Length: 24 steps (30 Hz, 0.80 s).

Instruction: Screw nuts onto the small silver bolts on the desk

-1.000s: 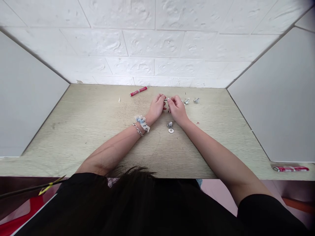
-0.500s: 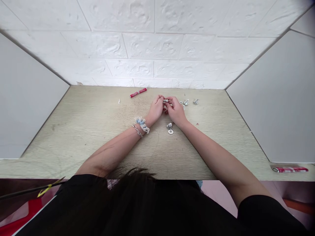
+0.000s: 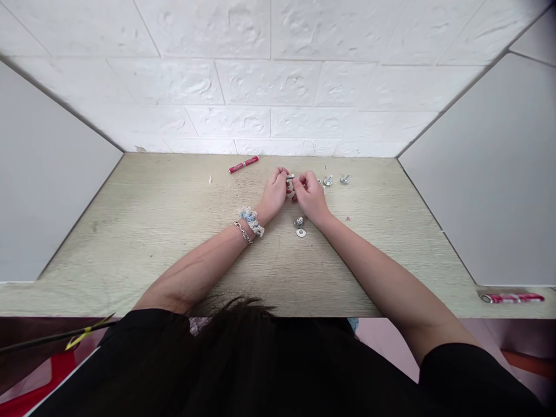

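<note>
Between my two hands is a small metal bolt (image 3: 291, 177). My left hand (image 3: 274, 192) pinches it at one end, with a blue and white scrunchie (image 3: 251, 220) and a chain bracelet on that wrist. The fingers of my right hand (image 3: 311, 197) are bent together at the bolt's other end; part of what they hold is hidden. Just below my hands, a bolt with washers (image 3: 298, 222) stands on the table beside a flat washer (image 3: 301, 233). More bolts with washers (image 3: 328, 180) are right of my right hand, one partly hidden by it.
A red tube (image 3: 243, 164) lies near the white brick wall (image 3: 243, 121), and another red tube (image 3: 512, 298) at the table's front right edge. Grey panels (image 3: 490, 174) bound both sides. A white scrap (image 3: 210, 180) lies at left.
The fingers of my right hand have shifted slightly at the bolt, and more of it shows between my hands. My left hand has stayed nearly still.
</note>
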### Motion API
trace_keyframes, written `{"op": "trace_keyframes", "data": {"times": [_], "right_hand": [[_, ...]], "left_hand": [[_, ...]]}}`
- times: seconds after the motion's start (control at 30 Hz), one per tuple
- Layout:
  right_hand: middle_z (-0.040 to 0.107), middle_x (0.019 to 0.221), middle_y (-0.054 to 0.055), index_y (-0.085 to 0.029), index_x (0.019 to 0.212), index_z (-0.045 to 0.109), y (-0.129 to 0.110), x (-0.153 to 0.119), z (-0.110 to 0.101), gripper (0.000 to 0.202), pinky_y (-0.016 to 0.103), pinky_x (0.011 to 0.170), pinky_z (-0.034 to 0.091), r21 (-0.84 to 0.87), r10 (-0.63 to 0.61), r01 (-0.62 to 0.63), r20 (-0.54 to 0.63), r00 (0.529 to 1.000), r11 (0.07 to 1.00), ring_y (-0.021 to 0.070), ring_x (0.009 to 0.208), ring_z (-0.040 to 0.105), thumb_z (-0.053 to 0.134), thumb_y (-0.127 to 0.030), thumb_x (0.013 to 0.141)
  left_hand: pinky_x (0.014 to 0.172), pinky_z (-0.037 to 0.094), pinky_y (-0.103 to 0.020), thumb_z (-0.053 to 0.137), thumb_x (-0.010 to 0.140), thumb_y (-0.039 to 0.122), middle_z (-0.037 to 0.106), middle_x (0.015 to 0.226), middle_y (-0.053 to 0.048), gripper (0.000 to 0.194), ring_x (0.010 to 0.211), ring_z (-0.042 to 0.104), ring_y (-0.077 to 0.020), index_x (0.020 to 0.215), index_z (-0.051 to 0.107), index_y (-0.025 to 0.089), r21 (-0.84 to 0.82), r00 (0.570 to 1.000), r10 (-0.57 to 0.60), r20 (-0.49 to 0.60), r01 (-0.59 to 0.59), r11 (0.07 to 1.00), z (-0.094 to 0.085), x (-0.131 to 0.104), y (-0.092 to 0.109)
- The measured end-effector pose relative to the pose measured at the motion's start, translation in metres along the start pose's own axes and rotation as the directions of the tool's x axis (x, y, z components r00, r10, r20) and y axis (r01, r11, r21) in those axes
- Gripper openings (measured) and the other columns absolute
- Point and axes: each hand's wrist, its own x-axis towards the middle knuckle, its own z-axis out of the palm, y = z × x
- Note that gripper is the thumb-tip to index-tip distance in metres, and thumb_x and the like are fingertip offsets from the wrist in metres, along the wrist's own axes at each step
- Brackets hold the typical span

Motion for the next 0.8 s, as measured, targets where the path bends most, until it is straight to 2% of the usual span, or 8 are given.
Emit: {"op": "trace_keyframes", "data": {"times": [0.03,0.13,0.27,0.37,0.53,0.63,0.73,0.8], "right_hand": [[0.056,0.074,-0.004,-0.018,0.09,0.049,0.002,0.0,0.0,0.013,0.025,0.06,0.04,0.024,-0.016,0.016,-0.008,1.0,1.0,0.0089,0.056,0.051,0.054,-0.03,0.085],[0.06,0.085,-0.003,-0.021,0.11,0.049,0.007,0.001,0.001,0.027,0.025,0.059,0.041,0.043,-0.103,0.102,0.01,0.995,0.994,0.0075,0.054,0.051,0.053,-0.027,0.084],[0.063,0.085,-0.001,-0.02,0.105,0.053,0.012,0.003,0.002,0.024,0.025,0.06,0.043,0.05,-0.149,0.147,0.025,0.989,0.988,0.0086,0.057,0.053,0.051,-0.032,0.085],[0.063,0.084,0.0,-0.019,0.099,0.054,0.011,0.004,0.002,0.027,0.026,0.06,0.043,0.052,-0.145,0.144,0.02,0.989,0.988,0.0094,0.059,0.054,0.051,-0.042,0.086],[0.058,0.072,0.0,-0.018,0.08,0.048,0.009,0.001,0.0,0.05,0.026,0.057,0.042,0.074,-0.148,0.147,0.017,0.989,0.986,0.0093,0.055,0.052,0.037,-0.067,0.088],[0.059,0.075,0.0,-0.02,0.092,0.046,0.008,-0.002,0.0,0.055,0.026,0.054,0.042,0.131,-0.172,0.171,-0.003,0.985,0.977,0.0093,0.054,0.052,0.038,-0.073,0.085],[0.061,0.08,0.0,-0.021,0.109,0.045,0.008,-0.003,0.001,0.054,0.026,0.056,0.045,0.139,-0.208,0.208,-0.01,0.978,0.968,0.0098,0.057,0.053,0.042,-0.07,0.086],[0.061,0.081,0.001,-0.021,0.108,0.048,0.009,-0.002,0.002,0.049,0.027,0.057,0.045,0.123,-0.219,0.218,-0.006,0.976,0.968,0.0099,0.059,0.053,0.041,-0.065,0.089]], "left_hand": [[0.057,0.04,-0.017,0.034,0.092,0.013,0.042,0.071,0.003,0.014,0.059,0.043,-0.0059,0.082,0.043,0.018,0.009,1.0,0.011,-0.014,-0.011,1.0,0.0,0.0,0.0],[0.058,0.039,-0.018,0.034,0.092,0.014,0.042,0.073,0.002,0.013,0.062,0.043,-0.007,0.083,0.044,0.018,0.011,0.999,0.04,-0.021,-0.04,0.999,-0.001,0.0,-0.001],[0.059,0.039,-0.019,0.036,0.09,0.012,0.044,0.074,0.001,0.013,0.064,0.044,-0.0077,0.082,0.045,0.017,0.038,0.996,0.084,-0.006,-0.083,0.996,-0.002,0.003,-0.006],[0.063,0.039,-0.02,0.038,0.09,0.013,0.045,0.074,0.001,0.014,0.067,0.045,-0.0078,0.079,0.044,0.017,0.076,0.984,0.179,0.012,-0.179,0.981,-0.003,0.004,-0.009],[0.065,0.04,-0.021,0.04,0.093,0.015,0.045,0.072,0.002,0.012,0.065,0.046,-0.0078,0.082,0.045,0.018,0.12,0.957,0.287,0.042,-0.29,0.949,-0.003,0.0,-0.01],[0.066,0.041,-0.022,0.043,0.094,0.02,0.047,0.075,0.002,0.01,0.067,0.048,-0.0076,0.085,0.046,0.018,0.116,0.947,0.316,0.05,-0.32,0.94,-0.002,-0.003,-0.011],[0.064,0.042,-0.022,0.045,0.095,0.023,0.047,0.074,0.001,0.008,0.067,0.049,-0.0078,0.088,0.046,0.019,0.093,0.941,0.331,0.075,-0.337,0.937,-0.002,-0.004,-0.013],[0.062,0.042,-0.021,0.044,0.095,0.021,0.048,0.074,0.001,0.006,0.067,0.05,-0.008,0.09,0.047,0.019,0.077,0.94,0.332,0.085,-0.338,0.938,-0.001,-0.003,-0.015]]}}
